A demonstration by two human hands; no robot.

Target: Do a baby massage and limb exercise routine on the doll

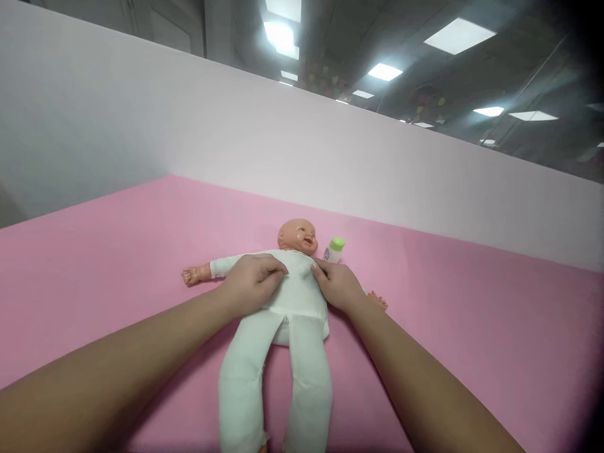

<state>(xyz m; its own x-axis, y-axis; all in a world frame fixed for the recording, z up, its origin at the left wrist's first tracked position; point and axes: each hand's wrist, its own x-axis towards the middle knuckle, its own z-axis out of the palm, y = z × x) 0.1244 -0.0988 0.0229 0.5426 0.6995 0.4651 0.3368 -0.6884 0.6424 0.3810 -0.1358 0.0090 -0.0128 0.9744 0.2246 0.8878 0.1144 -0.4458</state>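
A baby doll (302, 296) lies on its back, with a white cloth body, a hard plastic head turned to the right and plastic hands. My left hand (257, 280) rests on the left side of its chest, fingers curled together against the cloth. On the other side of the chest, near the shoulder, my right hand (338, 283) has its thumb and fingers closed at the cloth. Some fingertips of both hands are hidden. Just beyond my right hand stands a small white bottle with a green cap (336, 243), its lower part covered by that hand.
The doll lies on a pink surface (141, 251). A pale upright panel (264, 138) runs along its back and left side. Past the panel is a dark ceiling with several bright light panels (460, 36).
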